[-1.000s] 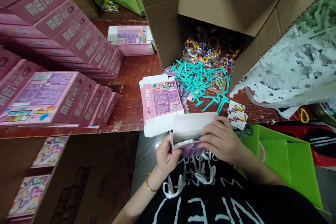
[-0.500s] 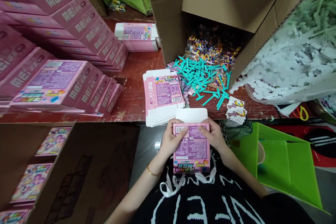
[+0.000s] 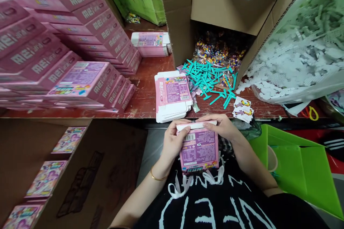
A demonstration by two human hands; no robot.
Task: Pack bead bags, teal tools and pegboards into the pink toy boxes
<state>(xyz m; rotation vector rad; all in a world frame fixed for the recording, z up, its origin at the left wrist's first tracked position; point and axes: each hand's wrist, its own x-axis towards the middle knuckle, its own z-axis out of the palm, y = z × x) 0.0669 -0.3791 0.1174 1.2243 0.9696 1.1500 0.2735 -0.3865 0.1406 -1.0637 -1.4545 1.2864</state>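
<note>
I hold a small pink printed box (image 3: pixel 199 148) upright over my lap, its barcode face toward me. My left hand (image 3: pixel 174 139) grips its left side with the thumb by the barcode. My right hand (image 3: pixel 220 126) curls over the top right corner, fingers pressing the white top flap (image 3: pixel 195 126) down along the box's upper edge. A stack of flat unfolded pink cartons (image 3: pixel 172 96) lies on the red table edge just beyond my hands.
Filled pink boxes (image 3: pixel 67 46) are piled on the table at left. Teal plastic sticks (image 3: pixel 208 78) and bagged coloured beads (image 3: pixel 219 50) spill from a cardboard carton. Small printed cards (image 3: pixel 242 110) lie right of the cartons. A bag of white pieces (image 3: pixel 301 57) sits right, a green bag (image 3: pixel 295 164) below.
A second ago the box lay open with my right hand inside its mouth. I turned it face up, and the white flap, standing open half a second ago, is now folded down.
</note>
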